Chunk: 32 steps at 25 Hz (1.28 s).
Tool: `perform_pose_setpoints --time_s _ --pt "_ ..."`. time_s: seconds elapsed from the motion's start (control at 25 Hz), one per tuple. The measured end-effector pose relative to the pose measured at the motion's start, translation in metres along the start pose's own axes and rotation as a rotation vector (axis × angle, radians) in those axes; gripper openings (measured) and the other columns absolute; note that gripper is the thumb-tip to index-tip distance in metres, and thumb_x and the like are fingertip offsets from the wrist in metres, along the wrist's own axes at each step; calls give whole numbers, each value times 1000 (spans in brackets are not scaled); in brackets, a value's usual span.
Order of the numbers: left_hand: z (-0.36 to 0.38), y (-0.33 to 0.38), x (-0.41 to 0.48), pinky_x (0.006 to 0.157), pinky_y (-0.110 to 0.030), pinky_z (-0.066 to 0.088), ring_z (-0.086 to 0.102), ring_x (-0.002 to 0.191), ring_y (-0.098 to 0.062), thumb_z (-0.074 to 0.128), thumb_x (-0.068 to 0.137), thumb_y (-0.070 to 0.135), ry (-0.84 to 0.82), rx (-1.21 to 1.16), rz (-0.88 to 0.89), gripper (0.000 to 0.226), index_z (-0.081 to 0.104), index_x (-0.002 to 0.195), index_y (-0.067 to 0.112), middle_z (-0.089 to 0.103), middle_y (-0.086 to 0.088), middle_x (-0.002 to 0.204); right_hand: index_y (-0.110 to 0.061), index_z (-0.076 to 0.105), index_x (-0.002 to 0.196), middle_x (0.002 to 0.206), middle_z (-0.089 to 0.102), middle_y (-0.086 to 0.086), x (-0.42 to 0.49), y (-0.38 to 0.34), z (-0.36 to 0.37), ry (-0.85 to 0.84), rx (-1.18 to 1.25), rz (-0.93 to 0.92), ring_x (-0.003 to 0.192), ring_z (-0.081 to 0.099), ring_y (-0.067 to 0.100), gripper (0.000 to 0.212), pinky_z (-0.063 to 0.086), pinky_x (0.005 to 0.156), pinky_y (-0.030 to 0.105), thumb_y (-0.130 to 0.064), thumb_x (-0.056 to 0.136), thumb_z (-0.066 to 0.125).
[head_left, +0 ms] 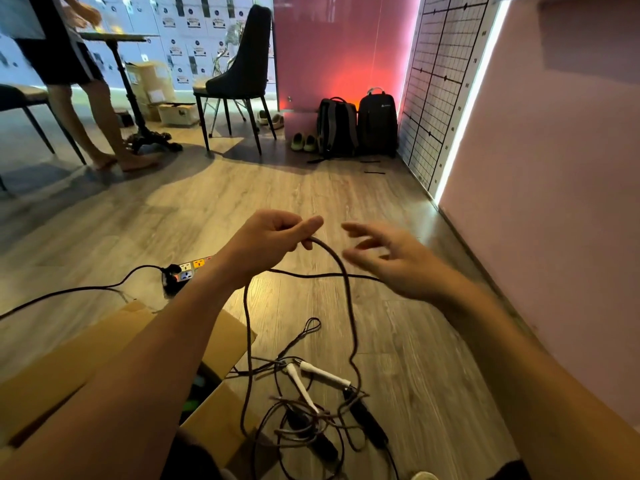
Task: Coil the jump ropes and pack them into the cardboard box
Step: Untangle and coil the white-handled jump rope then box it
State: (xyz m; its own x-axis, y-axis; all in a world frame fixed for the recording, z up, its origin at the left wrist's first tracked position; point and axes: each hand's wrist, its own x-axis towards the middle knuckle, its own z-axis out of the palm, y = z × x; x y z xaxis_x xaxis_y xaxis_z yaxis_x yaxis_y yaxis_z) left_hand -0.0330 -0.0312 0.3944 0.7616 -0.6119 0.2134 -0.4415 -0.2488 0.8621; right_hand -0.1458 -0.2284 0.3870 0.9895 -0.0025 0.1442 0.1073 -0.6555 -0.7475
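Two bare forearms reach in from the bottom edge, the left one passing over the open flaps of the cardboard box (69, 358), which sits on the floor (311, 192) at the lower left with something green just visible inside. At the end of that arm the left hand (273, 237) is curled, thumb and forefinger pinching a bend of a dark jump rope (350, 306) held up off the floor. From the pinch two strands hang almost straight down toward the camera, one beside the left wrist, the other arcing right first. Both run into the tangled pile of jump ropes (304, 415) on the floor just right of the box, where white handles (325, 375) and black handles (367, 420) lie crossed at different angles among loose loops. The right hand (388, 258) is released, fingers spread and blurred, near the pinch and touching nothing. A thin dark line crosses the floor under both wrists; rope or cable, it cannot be told. Left of the left wrist lies a power strip (188, 271) with a black plug and a cable trailing to the left edge. Farther off, a dark chair (242, 64) stands by a table (117, 38), beside which another person (69, 64) stands barefoot. Two backpacks (377, 123) and shoes (304, 142) sit at the far edge of the floor, by a gridded board (440, 81) and a pink wall (554, 202).
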Motion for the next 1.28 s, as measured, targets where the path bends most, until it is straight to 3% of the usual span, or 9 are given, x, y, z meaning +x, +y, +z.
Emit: perform_pose_setpoints --time_s 0.12,0.36,0.48,0.6,0.72,0.88,1.0,1.12,1.28 --pt "6 5 1 43 -13 28 35 43 -2 58 94 42 -72 -53 2 41 70 74 9 42 14 49 -22 66 106 77 62 -7 2 -9 12 -137 77 -4 71 60 5 22 56 75 34 -35 102 49" --pt "-8 -2 0 46 -25 23 28 47 -10 51 98 46 5 -161 -106 45 61 68 15 36 2 56 -16 60 106 94 62 5 -6 35 -50 844 -98 499 79 57 16 31 41 63 31 -38 105 37" --pt "4 6 2 45 -26 21 26 48 -10 51 99 43 -25 -209 -56 43 61 67 16 33 3 55 -28 53 128 120 58 2 -2 29 -24 527 -189 283 107 56 17 33 47 87 36 -38 97 55" --pt "15 10 2 45 -19 23 27 47 -9 51 100 40 -94 -120 3 43 63 69 13 32 3 53 -25 63 117 81 63 -8 4 -8 6 21 -70 -50 69 58 -2 19 50 67 21 -30 99 58" --pt "12 7 3 44 -20 23 27 47 -9 51 99 45 -112 -133 -62 42 60 70 16 35 6 54 -24 67 96 65 53 -10 9 4 -9 305 -147 -88 50 43 1 18 33 50 14 -26 103 51" --pt "1 0 4 42 -23 25 29 47 -10 49 99 48 -34 -83 -109 46 57 68 15 37 4 55 -14 61 111 106 64 9 -2 53 -58 926 -169 600 86 58 20 35 47 73 34 -36 101 35" --pt "5 3 4 43 -23 24 29 50 -13 47 100 46 -50 -99 -79 46 57 67 15 36 -4 59 -28 49 136 128 54 4 -5 43 -39 568 -290 445 116 52 23 42 46 95 43 -32 94 52" --pt "12 7 5 43 -22 23 28 50 -13 48 99 46 -84 -81 -59 45 58 68 15 35 -6 61 -30 59 121 93 62 -12 1 -5 2 65 -77 34 81 58 0 22 44 71 22 -31 100 55" --pt "-1 1 3 41 -21 24 27 47 -10 51 97 49 -75 -148 -105 44 57 67 17 35 1 57 -21 63 100 73 55 -4 13 4 -12 507 -161 25 58 45 9 22 35 54 27 -23 106 42"
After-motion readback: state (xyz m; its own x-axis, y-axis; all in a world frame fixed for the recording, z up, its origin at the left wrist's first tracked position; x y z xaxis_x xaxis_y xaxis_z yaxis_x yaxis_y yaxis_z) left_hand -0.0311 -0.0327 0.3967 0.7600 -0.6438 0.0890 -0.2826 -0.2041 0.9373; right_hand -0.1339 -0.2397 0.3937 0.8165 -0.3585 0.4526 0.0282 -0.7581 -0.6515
